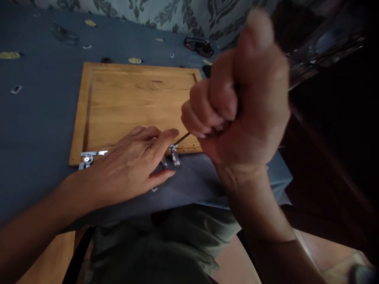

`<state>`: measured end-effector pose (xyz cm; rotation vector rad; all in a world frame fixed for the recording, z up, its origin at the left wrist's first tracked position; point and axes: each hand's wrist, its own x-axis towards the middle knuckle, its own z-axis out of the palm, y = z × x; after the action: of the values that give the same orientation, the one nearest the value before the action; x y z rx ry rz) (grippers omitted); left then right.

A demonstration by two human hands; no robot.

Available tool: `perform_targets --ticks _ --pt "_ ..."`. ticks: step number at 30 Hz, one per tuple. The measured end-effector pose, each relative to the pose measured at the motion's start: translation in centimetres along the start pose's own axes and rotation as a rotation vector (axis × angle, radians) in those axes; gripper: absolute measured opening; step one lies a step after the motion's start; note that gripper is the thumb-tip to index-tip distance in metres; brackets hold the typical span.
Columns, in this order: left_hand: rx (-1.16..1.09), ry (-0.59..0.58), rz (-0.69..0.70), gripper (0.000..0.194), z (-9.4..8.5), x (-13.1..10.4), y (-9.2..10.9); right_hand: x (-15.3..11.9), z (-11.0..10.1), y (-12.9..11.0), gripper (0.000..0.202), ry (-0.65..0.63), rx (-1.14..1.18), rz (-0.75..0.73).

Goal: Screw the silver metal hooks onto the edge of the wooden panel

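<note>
A framed wooden cabinet door (pixel 139 92) lies on a blue cloth, its near edge fitted with metal hinges. My left hand (pixel 130 161) rests over that near edge, palm down, with thumb and forefinger apart on either side of a hinge (pixel 174 156). Another hinge (pixel 87 159) sits at the near left corner, left of my wrist. My right hand (pixel 237 98) is a fist, raised above the door's right side, gripping a screwdriver. Only the thin shaft of the screwdriver (pixel 182 139) shows, slanting down to the right-hand hinge; its handle is hidden in the fist.
A pair of dark glasses (pixel 199 46) lies beyond the door, with clear glasses (pixel 65 34) at the far left. The patterned blue cloth (pixel 35 118) covers the table. A patterned curtain (pixel 166 15) hangs behind. My lap is below the near edge.
</note>
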<state>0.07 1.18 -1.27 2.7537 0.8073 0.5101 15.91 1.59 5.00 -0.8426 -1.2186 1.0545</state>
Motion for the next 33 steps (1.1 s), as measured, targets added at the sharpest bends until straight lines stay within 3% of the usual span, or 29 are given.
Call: perform_targets --ticks 3,6,8,10,13,22,33 --pt "0.004 0.022 0.009 0.052 0.0 0.0 -0.1 0.5 -0.2 -1.1 0.077 0.056 -0.085 0.026" --pt "0.001 0.003 -0.006 0.051 -0.1 -0.1 0.0 -0.9 -2.1 -1.2 0.07 0.048 -0.302 0.006" --pt "-0.006 -0.02 -0.021 0.048 -0.2 -0.1 0.1 -2.5 -3.7 -0.6 0.054 -0.136 -0.529 0.022" --pt "-0.009 -0.03 -0.026 0.045 -0.3 -0.1 0.2 -4.3 -5.0 0.2 0.037 -0.161 -0.755 0.042" --pt "0.004 -0.012 -0.008 0.041 -0.4 -0.1 0.3 -6.4 -6.1 1.1 0.016 -0.213 -0.92 0.103" --pt "0.034 0.099 -0.019 0.043 -1.6 -0.1 0.0 -7.7 -6.0 2.6 0.015 -0.268 -1.034 0.141" --pt "0.044 0.135 -0.055 0.044 -1.9 -0.7 -0.4 -7.4 -5.6 3.0 0.022 -0.301 -1.02 0.155"
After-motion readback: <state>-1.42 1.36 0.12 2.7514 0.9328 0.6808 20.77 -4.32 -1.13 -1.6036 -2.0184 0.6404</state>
